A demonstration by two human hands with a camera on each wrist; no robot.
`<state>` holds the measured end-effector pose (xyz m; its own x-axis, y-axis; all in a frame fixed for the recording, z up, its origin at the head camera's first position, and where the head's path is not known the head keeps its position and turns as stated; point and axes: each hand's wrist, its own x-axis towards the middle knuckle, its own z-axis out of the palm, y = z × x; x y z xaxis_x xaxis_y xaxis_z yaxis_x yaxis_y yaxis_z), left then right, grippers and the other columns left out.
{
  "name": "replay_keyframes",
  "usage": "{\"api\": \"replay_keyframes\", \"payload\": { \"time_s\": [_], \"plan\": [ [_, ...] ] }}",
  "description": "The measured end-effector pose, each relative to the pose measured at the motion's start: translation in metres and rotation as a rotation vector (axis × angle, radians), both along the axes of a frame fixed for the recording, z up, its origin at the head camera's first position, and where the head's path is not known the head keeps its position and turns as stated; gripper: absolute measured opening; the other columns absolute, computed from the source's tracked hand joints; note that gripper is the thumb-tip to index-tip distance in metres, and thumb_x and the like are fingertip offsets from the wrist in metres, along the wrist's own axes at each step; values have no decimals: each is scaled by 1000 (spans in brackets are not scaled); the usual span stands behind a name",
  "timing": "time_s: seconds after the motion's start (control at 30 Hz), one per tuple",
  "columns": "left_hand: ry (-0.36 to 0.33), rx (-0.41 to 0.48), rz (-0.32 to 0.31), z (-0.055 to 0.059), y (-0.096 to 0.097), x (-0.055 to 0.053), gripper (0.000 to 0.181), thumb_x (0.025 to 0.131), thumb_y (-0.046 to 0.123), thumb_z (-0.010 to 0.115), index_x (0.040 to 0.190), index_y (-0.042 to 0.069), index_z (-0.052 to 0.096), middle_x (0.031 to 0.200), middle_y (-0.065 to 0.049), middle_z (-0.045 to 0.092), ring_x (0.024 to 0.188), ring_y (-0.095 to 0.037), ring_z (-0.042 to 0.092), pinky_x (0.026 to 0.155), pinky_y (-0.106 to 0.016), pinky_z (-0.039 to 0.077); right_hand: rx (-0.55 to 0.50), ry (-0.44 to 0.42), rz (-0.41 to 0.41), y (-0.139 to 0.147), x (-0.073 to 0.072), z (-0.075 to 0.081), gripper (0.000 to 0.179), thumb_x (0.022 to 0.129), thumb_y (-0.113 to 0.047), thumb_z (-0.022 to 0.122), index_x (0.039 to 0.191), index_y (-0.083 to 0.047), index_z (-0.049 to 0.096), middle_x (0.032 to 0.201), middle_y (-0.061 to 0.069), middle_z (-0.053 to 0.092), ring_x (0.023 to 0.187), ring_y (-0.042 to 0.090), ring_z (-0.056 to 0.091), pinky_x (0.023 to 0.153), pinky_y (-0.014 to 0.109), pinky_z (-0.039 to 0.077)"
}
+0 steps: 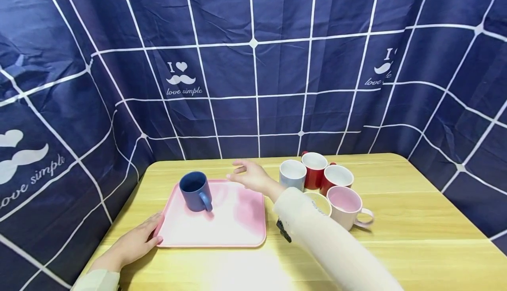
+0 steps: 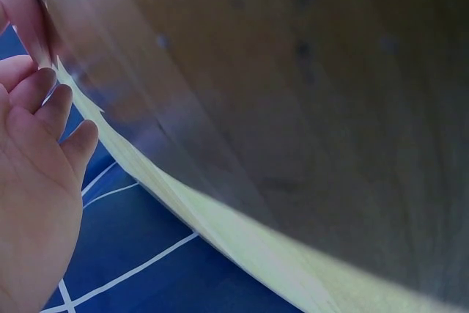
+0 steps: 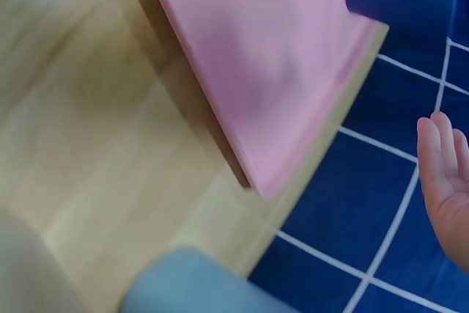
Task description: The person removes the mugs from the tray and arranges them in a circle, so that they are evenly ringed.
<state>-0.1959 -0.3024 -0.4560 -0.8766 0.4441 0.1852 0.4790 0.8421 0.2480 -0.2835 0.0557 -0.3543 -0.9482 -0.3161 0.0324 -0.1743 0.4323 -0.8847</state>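
Note:
In the head view, a dark blue mug (image 1: pixel 194 190) stands upright on the back left part of a pink tray (image 1: pixel 233 220), its handle toward the front right. My left hand (image 1: pixel 136 242) rests against the tray's left edge, thumb by the front left corner. The left wrist view shows its fingers (image 2: pixel 55 111) slightly bent. Over the tray's back right corner, my right hand (image 1: pixel 255 177) reaches leftward with loosely extended fingers and nothing in it, apart from the blue mug. In the right wrist view that hand (image 3: pixel 448 196) is partly cut off at the right edge.
Several mugs cluster right of the tray: light blue (image 1: pixel 292 174), two red with white insides (image 1: pixel 314 170), pale pink (image 1: pixel 344 207), and a cream-rimmed one (image 1: pixel 321 203) partly behind my right sleeve. A blue curtain (image 1: pixel 237 71) borders the wooden table (image 1: pixel 404 220).

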Motion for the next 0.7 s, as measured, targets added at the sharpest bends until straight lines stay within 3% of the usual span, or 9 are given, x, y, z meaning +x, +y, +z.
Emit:
{"api": "replay_keyframes", "payload": {
  "time_s": [0.3, 0.5, 0.7],
  "plan": [
    [-24, 10, 10, 1, 0, 0, 59, 89, 28, 66, 134, -6, 49, 138, -21, 47, 127, -38, 43, 99, -53, 36, 18, -9, 9, -23, 5, -23, 58, 85, -28, 72, 133, -4, 52, 112, 12, 65, 104, 26, 61, 86, 35, 51],
    [-16, 13, -4, 4, 2, -1, 59, 88, 24, 67, 133, -9, 49, 137, -23, 48, 127, -39, 43, 99, -53, 35, -72, -60, 23, -38, 10, -41, 51, 84, -19, 72, 129, 0, 54, 108, 13, 65, 93, 28, 66, 75, 34, 54],
    [-20, 8, -4, 3, 0, 0, 60, 89, 28, 66, 134, -7, 49, 137, -23, 48, 127, -39, 43, 99, -50, 37, -141, -158, 0, -54, 17, -55, 53, 84, -23, 74, 129, -4, 55, 109, 10, 63, 87, 31, 66, 63, 45, 56]
  ]
}}
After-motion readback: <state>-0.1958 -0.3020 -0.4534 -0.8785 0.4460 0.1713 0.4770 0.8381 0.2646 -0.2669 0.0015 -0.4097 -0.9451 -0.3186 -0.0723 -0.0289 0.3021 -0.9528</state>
